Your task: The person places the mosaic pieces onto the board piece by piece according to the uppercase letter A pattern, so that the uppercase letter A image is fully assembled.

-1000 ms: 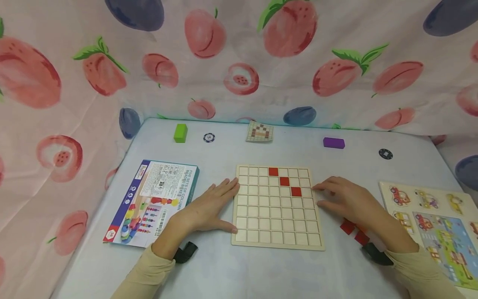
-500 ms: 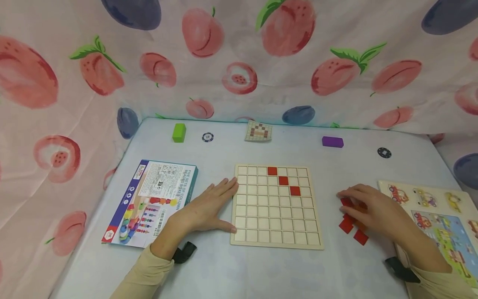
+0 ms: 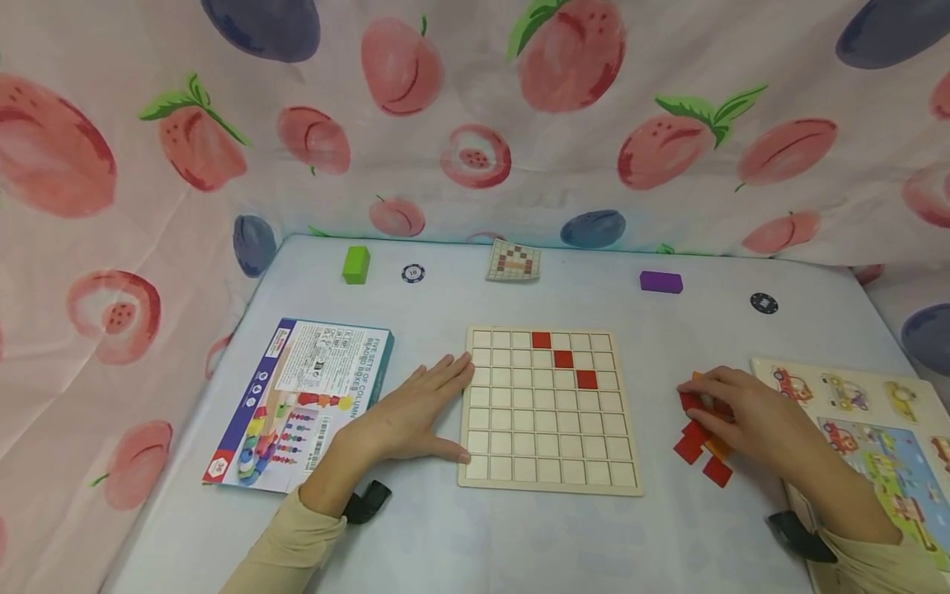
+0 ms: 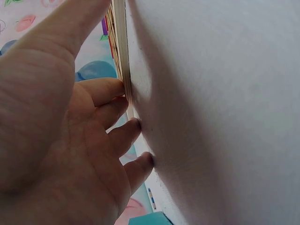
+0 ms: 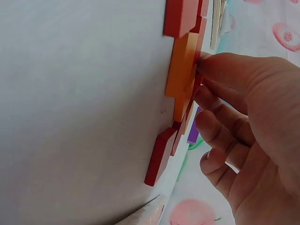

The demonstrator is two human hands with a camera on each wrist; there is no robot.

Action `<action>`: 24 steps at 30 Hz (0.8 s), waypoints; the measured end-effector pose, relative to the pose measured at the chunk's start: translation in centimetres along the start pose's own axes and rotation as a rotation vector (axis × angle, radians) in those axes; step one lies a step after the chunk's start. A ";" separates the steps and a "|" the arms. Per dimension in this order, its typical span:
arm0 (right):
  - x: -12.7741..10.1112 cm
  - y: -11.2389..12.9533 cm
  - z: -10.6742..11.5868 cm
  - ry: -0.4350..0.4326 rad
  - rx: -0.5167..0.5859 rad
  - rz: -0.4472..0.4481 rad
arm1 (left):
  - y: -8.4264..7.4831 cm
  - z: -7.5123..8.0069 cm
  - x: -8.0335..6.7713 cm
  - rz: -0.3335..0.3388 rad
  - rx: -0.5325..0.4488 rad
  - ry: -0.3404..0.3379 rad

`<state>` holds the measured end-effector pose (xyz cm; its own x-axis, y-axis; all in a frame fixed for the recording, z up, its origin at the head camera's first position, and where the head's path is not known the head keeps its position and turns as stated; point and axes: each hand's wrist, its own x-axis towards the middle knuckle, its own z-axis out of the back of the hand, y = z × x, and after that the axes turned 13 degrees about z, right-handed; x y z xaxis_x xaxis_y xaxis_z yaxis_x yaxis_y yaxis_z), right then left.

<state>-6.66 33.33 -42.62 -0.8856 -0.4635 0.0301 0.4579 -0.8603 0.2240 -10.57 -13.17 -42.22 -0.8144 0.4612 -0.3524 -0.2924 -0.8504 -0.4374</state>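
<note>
1. Red tiles (image 3: 698,445) lie under your right hand (image 3: 750,417), whose fingertips pinch one.
2. Your left hand (image 3: 404,417), spread flat, steadies the wooden grid board (image 3: 549,462).
3. Likely next: lift the tile cleanly and seat it in an empty cell.

The head view looks forward and down over the whole counter (image 3: 519,544). Each wrist view sits very close, skimming the counter: left shares the board (image 3: 547,408) edge, right the tiles (image 3: 701,445).

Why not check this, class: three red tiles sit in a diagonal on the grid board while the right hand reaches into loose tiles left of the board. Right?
Not quite: the loose tiles lie right of the grid board, where the right hand reaches, per the head view. The three red tiles are diagonal.
</note>
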 end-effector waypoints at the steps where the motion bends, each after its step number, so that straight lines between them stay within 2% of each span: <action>1: 0.0 0.0 0.0 0.007 0.000 -0.003 | 0.0 0.0 0.0 0.001 -0.002 0.001; 15: 0.1 -0.4 0.0 0.053 0.032 -0.038 | 0.0 0.0 0.0 0.006 -0.005 0.003; 24: 0.7 0.6 0.0 -0.015 0.104 -0.009 | -0.1 0.1 0.0 0.017 -0.004 0.014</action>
<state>-7.00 32.53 -42.49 -0.8909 -0.4522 0.0426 0.4405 -0.8373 0.3237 -10.56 -13.14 -42.06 -0.8121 0.4500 -0.3715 -0.2762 -0.8572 -0.4346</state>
